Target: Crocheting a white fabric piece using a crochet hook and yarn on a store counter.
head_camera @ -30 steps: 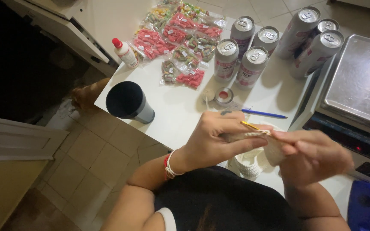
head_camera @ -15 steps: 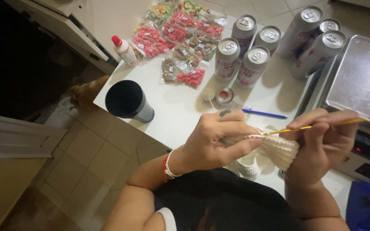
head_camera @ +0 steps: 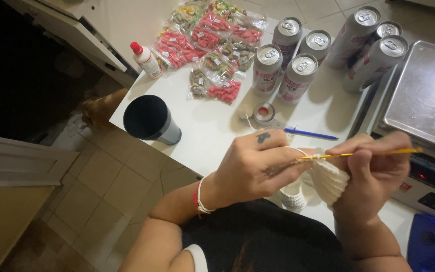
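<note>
My left hand [head_camera: 258,168] pinches a small piece of white crochet work [head_camera: 328,179] and its yarn loop. A thin yellow crochet hook [head_camera: 363,153] lies level in my right hand [head_camera: 373,174], its tip in the stitches by my left fingers. Both hands hover over the near edge of the white table [head_camera: 212,131]. A second white crocheted piece [head_camera: 293,197] sits on the table just below my hands.
A dark cup [head_camera: 149,121] stands at the table's left edge. Several drink cans [head_camera: 298,75], packets of colourful sweets [head_camera: 212,40], a small red-capped bottle [head_camera: 146,59], a blue pen [head_camera: 310,133] and a tape roll [head_camera: 264,112] lie beyond. A metal-topped scale [head_camera: 424,95] is at right.
My right hand has drawn the hook out to the right, from pointing into the work to lying level. The left hand keeps its grip on the crochet piece.
</note>
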